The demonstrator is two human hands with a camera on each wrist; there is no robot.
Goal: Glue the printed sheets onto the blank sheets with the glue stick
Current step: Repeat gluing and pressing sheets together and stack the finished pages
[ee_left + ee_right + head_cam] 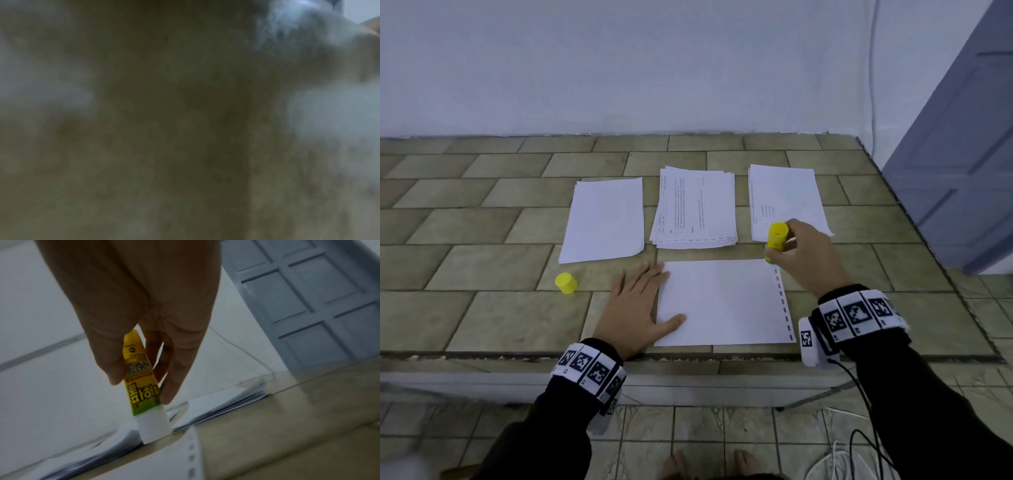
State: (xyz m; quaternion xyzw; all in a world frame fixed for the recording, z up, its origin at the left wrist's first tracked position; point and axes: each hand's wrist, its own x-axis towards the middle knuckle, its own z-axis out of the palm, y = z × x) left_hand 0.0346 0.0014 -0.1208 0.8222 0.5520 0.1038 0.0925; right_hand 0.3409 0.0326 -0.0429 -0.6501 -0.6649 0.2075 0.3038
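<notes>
Right hand [804,253] pinches the glue stick [776,240] between thumb and fingers, fingers curled round the barrel. Stick's long axis is near vertical, tilted a bit: yellow twist end up and toward the head camera, white glue end [154,428] pointing down. Tip sits at the far right corner of the front sheet [719,301]; can't tell from either view whether it's actually touching the paper or just off the far edge on the tile.

Front sheet lies flat near the counter's front edge, long axis left-right, face showing is blank, with a dashed strip [782,301] running along its right edge.

Left hand [637,308] is flat, fingers straight and spread, palm on the tiled counter [482,315] with thumb and inner fingers pressing the sheet's left edge. Left wrist view is dark blur, nothing usable.

Yellow cap [566,283] stands on the counter left of the left hand, apart from it.

Three stacks behind the front sheet, all long axis front-back: blank stack [604,219] at left, printed stack [695,205] in the middle with its dashed strip at the near edge, third stack [787,198] at right with faint print, partly hidden by the right hand and stick.

Grey panelled door [962,137] at right, white wall [619,68] behind the counter.
</notes>
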